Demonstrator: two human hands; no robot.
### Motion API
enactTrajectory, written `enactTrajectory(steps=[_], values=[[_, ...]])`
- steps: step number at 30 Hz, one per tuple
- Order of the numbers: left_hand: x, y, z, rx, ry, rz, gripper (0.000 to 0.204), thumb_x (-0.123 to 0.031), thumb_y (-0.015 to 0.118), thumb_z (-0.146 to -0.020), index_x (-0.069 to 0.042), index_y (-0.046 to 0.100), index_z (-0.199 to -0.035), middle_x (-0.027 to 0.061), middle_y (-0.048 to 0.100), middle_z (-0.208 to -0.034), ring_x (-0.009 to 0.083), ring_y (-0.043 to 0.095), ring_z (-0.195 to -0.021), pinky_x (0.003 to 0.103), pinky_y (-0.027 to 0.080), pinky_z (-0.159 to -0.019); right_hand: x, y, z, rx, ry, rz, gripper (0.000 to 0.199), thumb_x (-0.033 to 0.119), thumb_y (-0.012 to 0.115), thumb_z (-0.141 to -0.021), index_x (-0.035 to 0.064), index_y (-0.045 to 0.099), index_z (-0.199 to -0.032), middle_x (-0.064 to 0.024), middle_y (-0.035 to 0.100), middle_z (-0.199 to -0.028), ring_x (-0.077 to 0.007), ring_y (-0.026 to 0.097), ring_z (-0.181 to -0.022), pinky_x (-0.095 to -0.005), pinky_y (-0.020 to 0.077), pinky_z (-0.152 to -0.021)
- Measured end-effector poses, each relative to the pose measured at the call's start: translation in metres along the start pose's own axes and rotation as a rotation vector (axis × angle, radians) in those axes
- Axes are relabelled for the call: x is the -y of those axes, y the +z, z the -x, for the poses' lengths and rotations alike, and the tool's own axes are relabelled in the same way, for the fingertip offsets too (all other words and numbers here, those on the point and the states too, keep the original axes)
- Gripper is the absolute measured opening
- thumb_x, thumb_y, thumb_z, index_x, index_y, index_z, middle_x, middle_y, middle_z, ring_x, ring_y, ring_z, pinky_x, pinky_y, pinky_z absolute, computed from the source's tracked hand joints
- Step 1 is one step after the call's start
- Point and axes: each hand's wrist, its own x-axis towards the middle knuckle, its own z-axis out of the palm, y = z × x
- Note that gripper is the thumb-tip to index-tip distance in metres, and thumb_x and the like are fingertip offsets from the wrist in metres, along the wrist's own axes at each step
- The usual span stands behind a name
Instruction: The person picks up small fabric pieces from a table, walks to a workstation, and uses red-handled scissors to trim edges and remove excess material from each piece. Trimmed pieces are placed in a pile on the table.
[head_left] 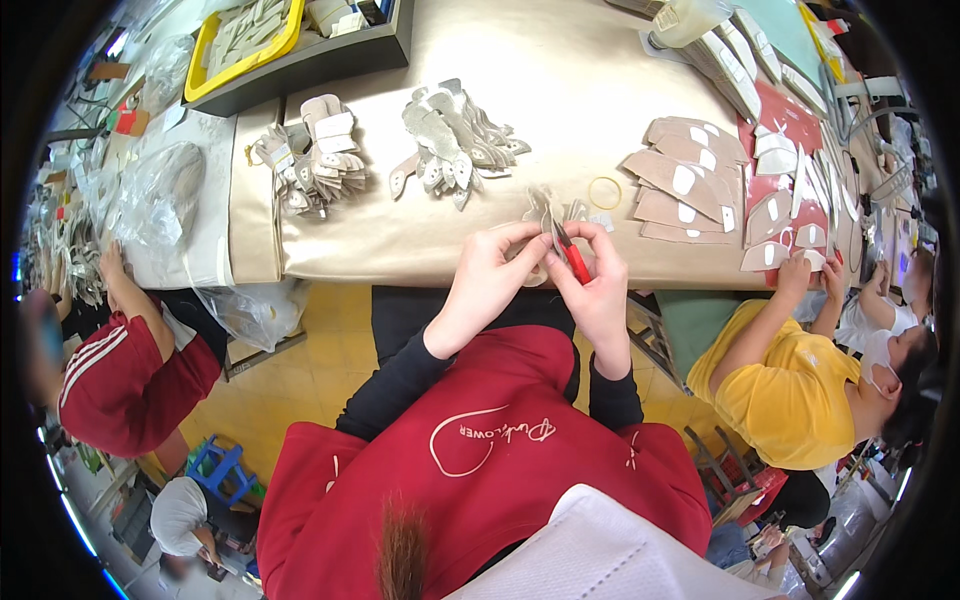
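Observation:
At the table's near edge, my left hand (487, 272) pinches a few small beige cut pieces (538, 206), apparently leather or fabric. My right hand (598, 288) is closed around small red-handled snips (576, 262), their blades up against those pieces. The fingertips of both hands meet and partly hide the blades. Just beyond lies a heap of grey-beige cut pieces (450, 135), and left of it a second bundle of similar pieces (318, 160). A yellow rubber band (604, 192) rests on the table right beside the held pieces.
A black tray (350, 50) with a yellow bin (215, 75) stands far left. Brown panels with white patches (690, 185) lie to the right, beside a red sheet (785, 115). A person in yellow (780, 380) works at right; another in dark red (140, 375) at left.

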Motion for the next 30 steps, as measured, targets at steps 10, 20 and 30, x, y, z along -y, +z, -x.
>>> enactTrajectory(steps=[10,20,30], values=[[-0.001,-0.042,0.008,-0.008,-0.062,0.2,0.054,-0.015,0.051,-0.102,-0.001,0.03,-0.149,0.0106,0.071,-0.106,0.0025,0.054,-0.062,0.017,0.039,-0.052,0.014,-0.019,-0.021,-0.18,-0.165,-0.058,0.025,-0.002,0.07,-0.087,-0.0072,0.062,-0.111,-0.0109,0.069,-0.107,-0.0126,0.064,-0.096,-0.0252,0.0507,-0.086],[0.008,-0.079,0.018,0.003,-0.217,0.357,0.039,-0.015,0.058,-0.097,0.002,0.054,-0.132,0.0135,0.071,-0.111,0.0022,0.055,-0.059,0.015,0.034,-0.046,0.002,-0.003,-0.038,0.01,-0.372,0.541,0.027,0.005,0.073,-0.082,0.0027,0.066,-0.109,-0.0084,0.067,-0.1,-0.0234,0.068,-0.086,-0.0308,0.0525,-0.078],[-0.026,-0.07,0.031,0.033,-0.314,0.228,0.035,-0.005,0.069,-0.088,0.002,0.064,-0.122,0.0117,0.073,-0.104,-0.0046,0.034,-0.041,0.014,0.024,-0.037,0.019,-0.018,-0.023,0.041,-0.527,0.418,0.034,0.005,0.071,-0.079,0.0045,0.069,-0.112,-0.0119,0.065,-0.094,-0.0256,0.065,-0.072,-0.0333,0.0519,-0.064]])
